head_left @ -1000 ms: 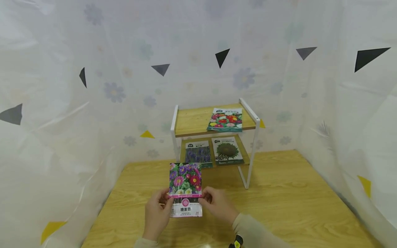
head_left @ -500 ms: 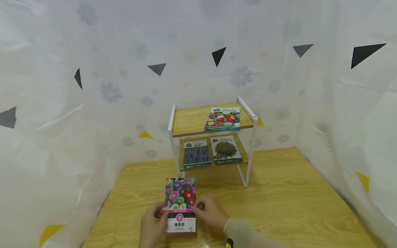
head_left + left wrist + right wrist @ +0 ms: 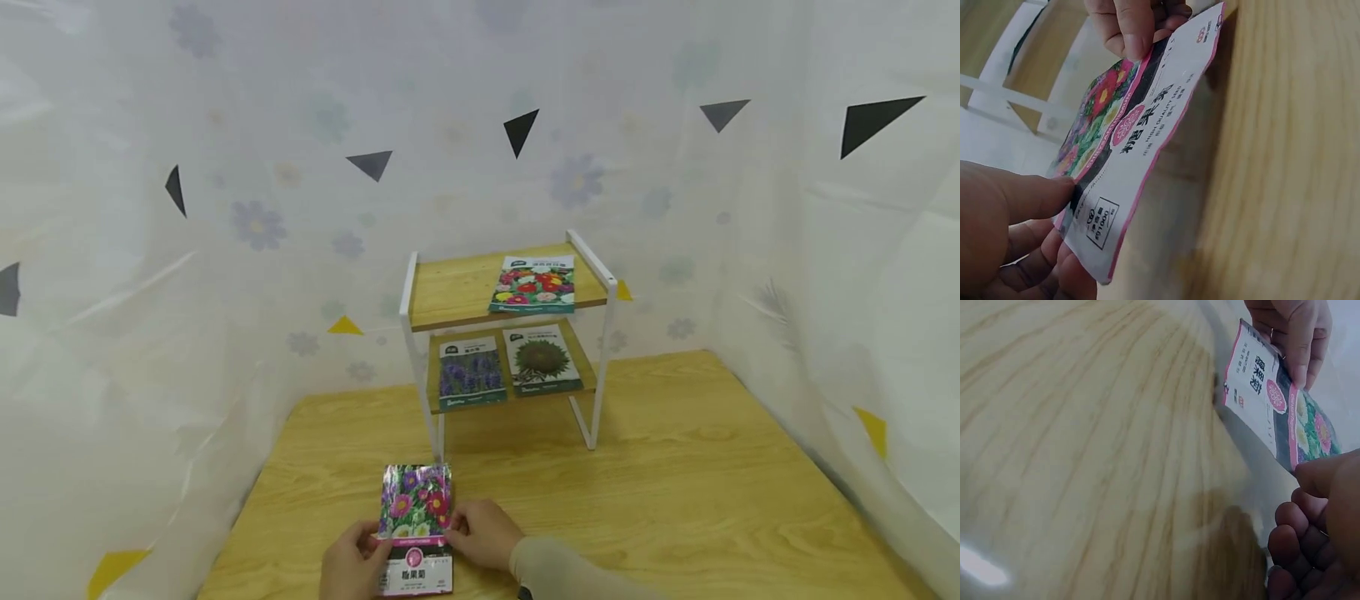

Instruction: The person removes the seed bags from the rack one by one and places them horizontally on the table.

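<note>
A seed packet (image 3: pixel 415 533) with pink, purple and white flowers on its upper part and a white lower part is held low over the wooden table, in front of the shelf. My left hand (image 3: pixel 352 562) pinches its left edge, thumb on the printed face, as the left wrist view shows. At the opposite edge, my right hand (image 3: pixel 483 533) pinches the packet between thumb and fingers. Seen from the left wrist, the packet (image 3: pixel 1147 134) is tilted, its lower edge close to the tabletop; whether it touches there I cannot tell.
A small two-tier shelf (image 3: pixel 465 290) with white legs stands at the back. A red-flower packet (image 3: pixel 534 285) lies on its top board; a lavender packet (image 3: pixel 472 372) and a sunflower packet (image 3: pixel 542 358) lie on the lower one. White sheeting (image 3: pixel 465 100) surrounds the table (image 3: pixel 675 467).
Both hands have brought the seed packet down and toward me, slightly to the left, away from the shelf. The lavender packet, partly covered before, is now fully visible. The view has shifted slightly.
</note>
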The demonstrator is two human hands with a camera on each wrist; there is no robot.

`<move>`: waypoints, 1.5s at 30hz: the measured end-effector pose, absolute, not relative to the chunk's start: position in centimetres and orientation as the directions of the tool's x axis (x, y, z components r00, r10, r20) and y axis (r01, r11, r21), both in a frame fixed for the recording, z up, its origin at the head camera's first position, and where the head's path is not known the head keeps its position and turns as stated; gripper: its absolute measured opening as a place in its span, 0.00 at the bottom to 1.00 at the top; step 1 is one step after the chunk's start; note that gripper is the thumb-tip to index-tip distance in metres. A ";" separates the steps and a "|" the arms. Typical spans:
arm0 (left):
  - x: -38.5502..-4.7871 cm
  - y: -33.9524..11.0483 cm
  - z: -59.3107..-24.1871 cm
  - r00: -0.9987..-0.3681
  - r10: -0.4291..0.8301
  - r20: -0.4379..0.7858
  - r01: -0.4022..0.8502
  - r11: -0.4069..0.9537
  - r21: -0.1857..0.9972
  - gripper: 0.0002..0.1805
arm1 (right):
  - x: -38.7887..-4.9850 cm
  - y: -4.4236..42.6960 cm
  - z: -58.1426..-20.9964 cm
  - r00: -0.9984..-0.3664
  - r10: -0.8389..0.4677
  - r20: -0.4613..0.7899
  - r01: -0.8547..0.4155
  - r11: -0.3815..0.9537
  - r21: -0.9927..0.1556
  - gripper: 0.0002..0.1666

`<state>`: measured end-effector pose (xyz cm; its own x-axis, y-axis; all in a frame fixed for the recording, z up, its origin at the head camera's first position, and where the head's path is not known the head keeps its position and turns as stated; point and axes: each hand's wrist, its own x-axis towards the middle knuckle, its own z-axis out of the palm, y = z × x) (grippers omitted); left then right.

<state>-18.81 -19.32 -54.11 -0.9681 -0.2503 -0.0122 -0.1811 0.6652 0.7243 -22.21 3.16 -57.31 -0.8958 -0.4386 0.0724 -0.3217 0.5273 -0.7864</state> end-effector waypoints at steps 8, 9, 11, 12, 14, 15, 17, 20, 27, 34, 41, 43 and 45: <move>-18.8 -21.1 -55.3 -0.976 -0.215 -0.034 -0.182 0.722 0.668 0.16 | -22.0 1.4 -57.5 -0.885 -0.461 0.060 -0.370 0.620 -0.692 0.11; -18.9 -21.3 -55.4 -0.977 -0.211 -0.033 -0.180 0.729 0.660 0.16 | -22.0 1.2 -57.4 -0.885 -0.463 0.057 -0.374 0.631 -0.680 0.12; -18.9 -21.5 -55.6 -0.978 -0.206 -0.039 -0.182 0.737 0.651 0.16 | -22.0 0.9 -57.4 -0.885 -0.464 0.046 -0.376 0.652 -0.659 0.13; -18.9 -21.6 -55.6 -0.977 -0.207 -0.043 -0.185 0.739 0.647 0.16 | -22.0 0.7 -57.4 -0.885 -0.463 0.044 -0.378 0.660 -0.649 0.13; -19.0 -21.6 -55.6 -0.976 -0.210 -0.055 -0.196 0.742 0.641 0.16 | -22.1 0.5 -57.4 -0.887 -0.460 0.042 -0.379 0.674 -0.634 0.14; -19.0 -21.7 -55.6 -0.975 -0.212 -0.061 -0.201 0.745 0.636 0.15 | -22.2 0.4 -57.5 -0.889 -0.456 0.041 -0.378 0.680 -0.628 0.14; -19.0 -21.7 -55.5 -0.973 -0.216 -0.076 -0.216 0.752 0.623 0.15 | -22.3 0.2 -57.7 -0.893 -0.449 0.031 -0.369 0.690 -0.622 0.14; -18.9 -21.6 -55.4 -0.970 -0.213 -0.115 -0.239 0.764 0.600 0.15 | -22.4 0.0 -58.0 -0.898 -0.440 0.009 -0.350 0.700 -0.623 0.15; -18.7 -21.5 -55.5 -0.975 -0.187 -0.120 -0.222 0.797 0.561 0.14 | -22.7 -0.1 -57.9 -0.904 -0.425 -0.052 -0.303 0.720 -0.624 0.16; -18.8 -21.5 -56.1 -0.971 -0.217 -0.104 -0.235 0.771 0.591 0.15 | -22.3 0.1 -57.2 -0.910 -0.405 -0.082 -0.279 0.747 -0.603 0.19; -19.0 -21.5 -56.5 -0.975 -0.210 -0.074 -0.212 0.775 0.595 0.18 | -22.1 0.4 -56.6 -0.911 -0.408 -0.066 -0.284 0.733 -0.618 0.19; -18.9 -21.5 -56.6 -0.977 -0.204 -0.063 -0.201 0.780 0.592 0.18 | -22.0 0.6 -56.6 -0.909 -0.410 -0.069 -0.283 0.732 -0.620 0.19; -18.8 -21.3 -56.7 -0.978 -0.199 -0.059 -0.195 0.783 0.590 0.18 | -21.9 0.7 -56.8 -0.907 -0.415 -0.068 -0.286 0.728 -0.623 0.18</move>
